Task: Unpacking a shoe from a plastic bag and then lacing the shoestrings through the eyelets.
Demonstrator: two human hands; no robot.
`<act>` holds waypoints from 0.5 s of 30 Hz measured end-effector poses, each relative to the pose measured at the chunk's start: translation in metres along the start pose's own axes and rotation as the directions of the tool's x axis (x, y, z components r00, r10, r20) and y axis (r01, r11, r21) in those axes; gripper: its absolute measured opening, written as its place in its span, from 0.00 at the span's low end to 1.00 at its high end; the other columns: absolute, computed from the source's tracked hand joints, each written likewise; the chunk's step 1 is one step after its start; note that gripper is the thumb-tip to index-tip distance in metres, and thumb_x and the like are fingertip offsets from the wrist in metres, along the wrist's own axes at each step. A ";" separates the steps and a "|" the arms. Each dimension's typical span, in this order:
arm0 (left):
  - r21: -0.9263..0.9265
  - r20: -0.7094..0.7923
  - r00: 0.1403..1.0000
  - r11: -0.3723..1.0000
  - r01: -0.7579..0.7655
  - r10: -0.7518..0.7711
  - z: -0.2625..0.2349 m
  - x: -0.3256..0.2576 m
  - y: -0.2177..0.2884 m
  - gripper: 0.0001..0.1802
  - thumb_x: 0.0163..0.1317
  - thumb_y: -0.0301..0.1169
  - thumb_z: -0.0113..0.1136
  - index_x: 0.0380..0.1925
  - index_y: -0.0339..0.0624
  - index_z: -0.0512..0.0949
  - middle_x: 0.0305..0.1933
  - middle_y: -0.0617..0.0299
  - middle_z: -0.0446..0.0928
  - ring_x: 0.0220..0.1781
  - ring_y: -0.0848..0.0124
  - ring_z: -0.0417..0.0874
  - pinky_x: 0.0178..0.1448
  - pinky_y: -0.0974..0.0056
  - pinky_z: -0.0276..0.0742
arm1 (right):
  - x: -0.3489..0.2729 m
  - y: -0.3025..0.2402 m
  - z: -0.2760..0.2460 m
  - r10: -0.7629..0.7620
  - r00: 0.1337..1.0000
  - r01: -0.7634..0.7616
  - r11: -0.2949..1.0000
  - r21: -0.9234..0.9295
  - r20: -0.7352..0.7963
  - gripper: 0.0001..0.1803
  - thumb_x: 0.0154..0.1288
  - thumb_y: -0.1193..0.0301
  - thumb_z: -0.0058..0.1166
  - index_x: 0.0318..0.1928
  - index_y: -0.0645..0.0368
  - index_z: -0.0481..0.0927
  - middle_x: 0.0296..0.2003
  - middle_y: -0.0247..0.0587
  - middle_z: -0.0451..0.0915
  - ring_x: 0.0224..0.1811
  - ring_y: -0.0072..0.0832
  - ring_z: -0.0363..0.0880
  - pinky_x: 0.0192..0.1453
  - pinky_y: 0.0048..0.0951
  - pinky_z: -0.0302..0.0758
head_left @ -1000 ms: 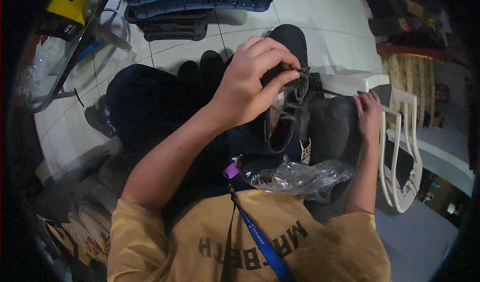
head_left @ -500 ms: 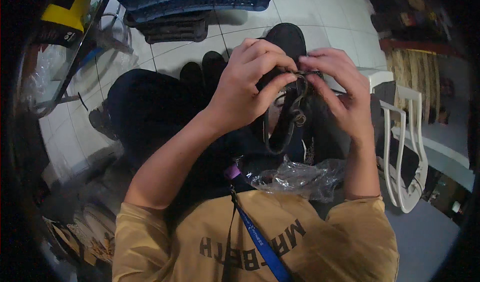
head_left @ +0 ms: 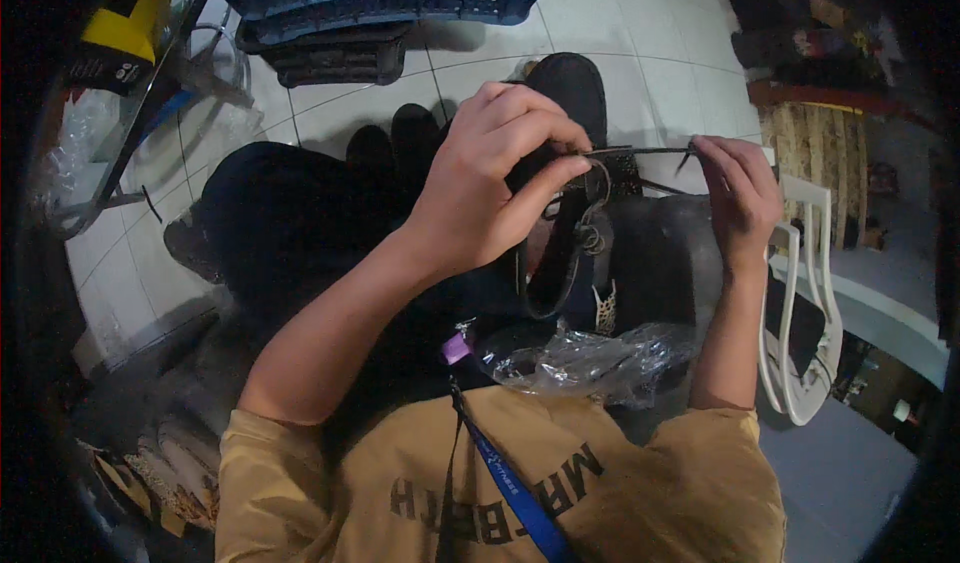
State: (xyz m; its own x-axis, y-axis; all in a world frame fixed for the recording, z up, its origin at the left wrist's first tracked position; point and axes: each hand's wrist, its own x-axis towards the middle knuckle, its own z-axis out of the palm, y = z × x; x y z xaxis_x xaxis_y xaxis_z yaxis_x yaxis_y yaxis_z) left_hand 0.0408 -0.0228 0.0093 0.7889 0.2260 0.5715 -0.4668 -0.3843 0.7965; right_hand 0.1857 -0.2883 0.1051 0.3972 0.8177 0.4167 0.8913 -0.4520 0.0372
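Observation:
My left hand (head_left: 490,178), in front of my lap, pinches a dark thin cord (head_left: 640,150) between thumb and fingertips. Off to the right, my right hand (head_left: 740,198) grips the cord's other end with closed fingertips. Between them the cord runs straight and nearly level. Under my left fingers hangs more dark cord in loops, with a small tangled coil (head_left: 591,235); a larger dark loop (head_left: 523,268) hangs below. What the loops belong to I cannot make out. A dark shoe (head_left: 567,83) shows beyond my left hand. Crumpled clear plastic (head_left: 600,363) lies on my lap.
A blue crate (head_left: 400,3) stands at the far side, with a black crate (head_left: 330,58) by it on the tiled floor. To the right is a white plastic frame (head_left: 810,388); a yellow-and-black box (head_left: 115,38) sits at the far left. A blue lanyard (head_left: 510,483) hangs from me.
My right hand has moved right, away from my left, drawing the cord out straight between them. My left hand keeps its pinch in nearly the same place.

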 end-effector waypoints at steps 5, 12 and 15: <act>-0.005 -0.008 1.000 1.000 -0.026 0.026 0.002 -0.002 0.000 0.12 0.60 0.20 0.74 0.43 0.41 0.84 0.45 0.58 0.83 0.52 0.57 0.82 0.58 0.56 0.78 | -0.013 0.019 -0.012 -0.010 0.996 0.002 0.996 -0.094 -0.088 0.19 0.57 0.83 0.72 0.50 0.56 0.92 0.44 0.38 0.91 0.46 0.38 0.87 0.51 0.37 0.83; 0.022 0.044 0.998 0.999 0.050 -0.051 -0.001 -0.003 0.004 0.11 0.61 0.19 0.72 0.42 0.41 0.84 0.44 0.59 0.81 0.54 0.57 0.81 0.60 0.56 0.77 | -0.031 0.039 -0.014 0.089 0.991 -0.106 0.975 -0.197 -0.096 0.18 0.58 0.80 0.74 0.49 0.54 0.92 0.45 0.33 0.91 0.50 0.39 0.85 0.56 0.38 0.81; 0.041 0.021 0.997 0.997 0.069 -0.069 -0.001 -0.002 0.005 0.11 0.60 0.19 0.72 0.41 0.41 0.84 0.44 0.59 0.81 0.54 0.57 0.81 0.60 0.56 0.76 | -0.047 0.056 -0.015 0.142 0.986 -0.158 0.960 -0.231 -0.083 0.18 0.58 0.78 0.75 0.50 0.51 0.93 0.46 0.31 0.91 0.53 0.40 0.84 0.59 0.40 0.80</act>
State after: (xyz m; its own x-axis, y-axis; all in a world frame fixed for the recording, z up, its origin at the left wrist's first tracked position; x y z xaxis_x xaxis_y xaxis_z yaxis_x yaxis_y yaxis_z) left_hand 0.0366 -0.0246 0.0121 0.8275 0.2337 0.5106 -0.3948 -0.4045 0.8249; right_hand 0.2138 -0.3574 0.1015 0.5004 0.7127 0.4916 0.7424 -0.6454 0.1800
